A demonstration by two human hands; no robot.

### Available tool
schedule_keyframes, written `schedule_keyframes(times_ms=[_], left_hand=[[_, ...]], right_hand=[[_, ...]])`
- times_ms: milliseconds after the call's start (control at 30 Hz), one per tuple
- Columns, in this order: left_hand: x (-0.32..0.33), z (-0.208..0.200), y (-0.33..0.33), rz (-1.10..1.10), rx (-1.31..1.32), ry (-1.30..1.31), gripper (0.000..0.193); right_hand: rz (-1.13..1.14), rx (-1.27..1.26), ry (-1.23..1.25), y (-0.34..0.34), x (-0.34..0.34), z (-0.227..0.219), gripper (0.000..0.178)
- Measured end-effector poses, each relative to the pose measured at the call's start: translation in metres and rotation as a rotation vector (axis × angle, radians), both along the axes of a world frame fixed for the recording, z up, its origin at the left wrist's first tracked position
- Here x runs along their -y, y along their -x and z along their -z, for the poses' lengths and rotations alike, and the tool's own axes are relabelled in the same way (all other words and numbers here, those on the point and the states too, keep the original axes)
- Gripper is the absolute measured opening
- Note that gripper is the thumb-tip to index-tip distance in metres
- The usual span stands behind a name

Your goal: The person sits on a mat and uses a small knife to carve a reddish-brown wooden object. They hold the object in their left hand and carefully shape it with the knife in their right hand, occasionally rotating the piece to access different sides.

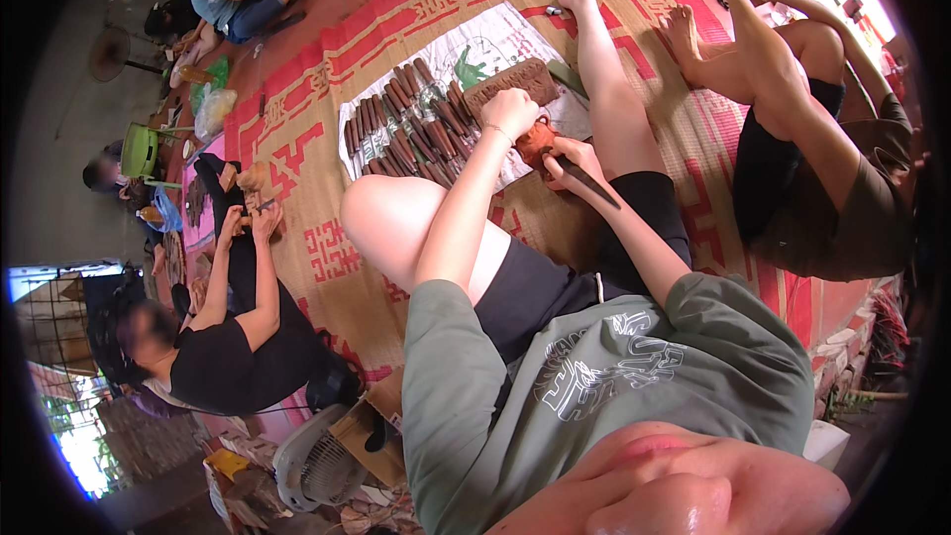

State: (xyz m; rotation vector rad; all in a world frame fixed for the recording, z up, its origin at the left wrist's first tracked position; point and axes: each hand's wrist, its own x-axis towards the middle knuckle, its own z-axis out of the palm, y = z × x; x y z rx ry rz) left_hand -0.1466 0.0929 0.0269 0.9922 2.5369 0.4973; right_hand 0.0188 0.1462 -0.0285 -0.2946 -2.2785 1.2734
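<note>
Between my legs, a small reddish-brown wood carving sits close to both hands. My left hand is closed at its upper left side; its fingertips are partly hidden. In my right hand is a carving chisel with a long dark handle, which slants down to the right toward my thigh. The chisel's working end is hidden at the carving. Just beyond my left hand lies a brown rectangular block with a carved relief. To the left, several dark-handled carving tools lie in rows on a white cloth.
A red and tan patterned mat lies beneath me. At the left a person in black works on a wooden piece. Another person sits close on the right. A fan and a cardboard box stand at the lower left.
</note>
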Motion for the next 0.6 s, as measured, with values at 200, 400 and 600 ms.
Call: schedule_keyframes(times_ms=[200, 400, 600], left_hand=[[-0.0001, 0.0024, 0.0025, -0.032, -0.002, -0.010, 0.028], [0.0011, 0.0003, 0.0004, -0.032, -0.037, -0.024, 0.028], [0.0023, 0.0051, 0.0053, -0.014, -0.001, -0.009, 0.028]], right_hand=[[0.047, -0.055, -0.067, 0.0071, -0.0021, -0.0065, 0.017], [0.014, -0.075, -0.196, 0.0057, -0.0032, -0.0103, 0.016], [0.047, -0.010, -0.003, 0.0022, 0.0019, -0.0035, 0.016]])
